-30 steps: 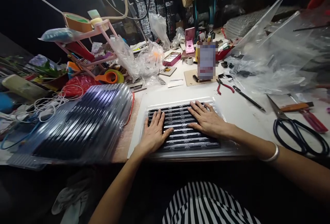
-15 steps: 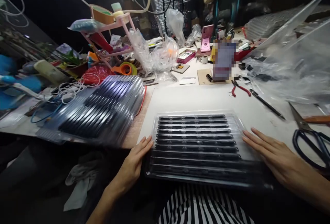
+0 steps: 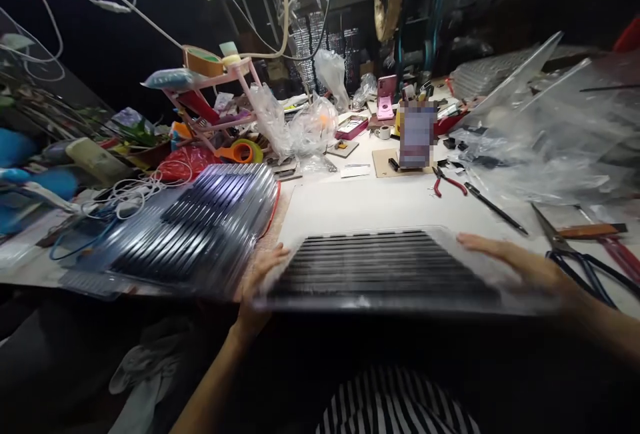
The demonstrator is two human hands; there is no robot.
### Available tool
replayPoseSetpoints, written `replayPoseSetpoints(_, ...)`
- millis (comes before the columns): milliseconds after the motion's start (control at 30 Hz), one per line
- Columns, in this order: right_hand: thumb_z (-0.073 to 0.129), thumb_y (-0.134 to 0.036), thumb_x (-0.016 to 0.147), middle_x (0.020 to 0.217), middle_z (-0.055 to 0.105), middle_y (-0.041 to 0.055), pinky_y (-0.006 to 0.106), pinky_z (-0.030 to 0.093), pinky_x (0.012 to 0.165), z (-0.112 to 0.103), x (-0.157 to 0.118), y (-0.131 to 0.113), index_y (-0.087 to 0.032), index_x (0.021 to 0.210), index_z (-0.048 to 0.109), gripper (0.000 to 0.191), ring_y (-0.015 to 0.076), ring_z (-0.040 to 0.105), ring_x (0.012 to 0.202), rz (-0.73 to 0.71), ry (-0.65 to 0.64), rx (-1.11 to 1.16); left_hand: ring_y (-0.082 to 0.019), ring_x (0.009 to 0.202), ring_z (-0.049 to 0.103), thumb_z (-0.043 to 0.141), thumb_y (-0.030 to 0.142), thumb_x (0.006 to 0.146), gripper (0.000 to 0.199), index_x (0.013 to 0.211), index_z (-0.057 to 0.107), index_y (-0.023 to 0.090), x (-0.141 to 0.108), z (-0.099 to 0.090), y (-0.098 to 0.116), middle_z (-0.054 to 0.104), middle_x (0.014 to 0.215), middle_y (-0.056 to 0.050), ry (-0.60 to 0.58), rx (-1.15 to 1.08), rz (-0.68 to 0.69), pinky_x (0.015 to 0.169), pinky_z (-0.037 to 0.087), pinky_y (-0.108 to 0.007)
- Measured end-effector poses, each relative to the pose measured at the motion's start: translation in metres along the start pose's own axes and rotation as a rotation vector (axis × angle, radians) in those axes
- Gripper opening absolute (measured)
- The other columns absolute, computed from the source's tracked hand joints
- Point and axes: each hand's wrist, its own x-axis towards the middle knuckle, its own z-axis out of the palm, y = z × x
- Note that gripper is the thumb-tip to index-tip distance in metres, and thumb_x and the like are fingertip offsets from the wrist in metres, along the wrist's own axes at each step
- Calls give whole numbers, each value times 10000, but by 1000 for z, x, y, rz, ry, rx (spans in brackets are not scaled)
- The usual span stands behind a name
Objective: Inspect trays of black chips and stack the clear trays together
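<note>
You have the shallow clear plastic tray [image 3: 375,271] between your two hands, at the near part of the white sheet [image 3: 360,201], covering much of it. The tray is broad and see-through, with a pale, glassy margin around a packed block of dark strips [image 3: 373,257]. The strips run side to side in close parallel rows, black with thin grey lines between them, and the block looks narrower at its far end than at its near end. Along the far row you can see short light breaks in the black. The near rim is smeared by motion, with a small bright glint about midway, so the finer detail of the strips there is too blurred to read. Your left hand [image 3: 257,281] is at the tray's left edge, fingers partly extended and close together; your thumb is not clear, so I cannot tell how firmly it grips. Your right hand [image 3: 520,264] is at the right edge, fingers reaching forward along the margin and fairly straight; again I cannot tell whether it pinches the rim. To the left of the white sheet lies a stack of similar trays [image 3: 195,227], ridged and shiny, with dark strips in them. To the right of the white sheet are a black pen [image 3: 495,207] and large scissors [image 3: 575,261]; near its far right part lie red-handled pliers [image 3: 449,184].
</note>
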Motion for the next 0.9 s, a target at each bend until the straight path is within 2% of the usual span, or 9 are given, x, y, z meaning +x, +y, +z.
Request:
replayPoseSetpoints(67, 365, -648, 805, 827, 689, 139, 455, 486, 774, -13, 34, -8, -239, 879, 566, 461, 309, 651, 812, 162, 54, 76, -231, 953, 613, 317, 499, 902, 371, 971, 522, 197, 32, 4, 8, 648, 954, -85, 165, 54, -149, 831, 476, -390)
replayPoseSetpoints(133, 329, -646, 833, 631, 641, 85, 406, 492, 645, -20, 62, -19, -248, 792, 485, 429, 253, 625, 606, 246, 64, 131, -190, 781, 617, 255, 506, 917, 408, 959, 505, 186, 60, 8, 13, 628, 829, -53, 196, 109, -216, 714, 487, -332)
replayPoseSetpoints(233, 237, -613, 884, 540, 610, 19, 303, 457, 475, -12, 83, -28, -244, 783, 421, 425, 172, 561, 442, 327, -32, 217, -174, 648, 596, 228, 503, 926, 457, 899, 545, 175, 83, 13, 11, 607, 697, -32, 93, 198, -271, 605, 463, -291)
replayPoseSetpoints(333, 217, -634, 876, 465, 584, 4, 285, 422, 405, 13, 82, -19, -235, 734, 425, 472, 170, 543, 384, 388, -165, 201, -225, 669, 611, 254, 475, 923, 487, 802, 600, 156, 81, 21, 2, 624, 675, -81, -37, 348, -334, 608, 454, -331)
replayPoseSetpoints(500, 278, -645, 850, 516, 594, 55, 346, 455, 540, 40, 75, 11, -231, 566, 440, 528, 221, 592, 515, 410, -271, -39, -277, 747, 622, 227, 392, 930, 512, 783, 637, 123, 67, 41, -11, 639, 735, -161, -224, 602, -366, 704, 460, -404)
replayPoseSetpoints(633, 369, -645, 816, 719, 658, 168, 483, 443, 639, 43, 76, 5, -168, 795, 598, 530, 357, 620, 725, 377, -261, -271, -345, 1027, 559, 260, 390, 925, 479, 1000, 627, 92, 68, 50, -8, 617, 1031, -223, -308, 710, -281, 883, 394, -499)
replayPoseSetpoints(767, 326, -519, 898, 1328, 472, 248, 560, 319, 950, 67, 83, -30, -102, 1253, 503, 576, 392, 392, 1249, -100, -235, -346, -325, 1341, 272, 258, 442, 929, 521, 1369, 369, 186, 73, 70, 7, 370, 1441, -144, -427, 693, -116, 1066, 186, -545)
replayPoseSetpoints(833, 314, -519, 909, 1441, 352, 193, 543, 264, 1024, 84, 90, -45, -127, 1345, 425, 597, 347, 262, 1342, -274, -273, -320, -288, 1396, 139, 247, 537, 908, 611, 1430, 241, 221, 75, 84, 16, 237, 1517, -85, -562, 632, 2, 1101, 106, -538)
replayPoseSetpoints(900, 306, -565, 898, 1473, 300, 155, 520, 234, 1063, 97, 97, -55, -143, 1375, 390, 642, 309, 208, 1368, -312, -303, -288, -285, 1407, 70, 241, 641, 860, 737, 1450, 164, 208, 76, 93, 22, 140, 1539, -83, -653, 580, 79, 1105, 63, -552)
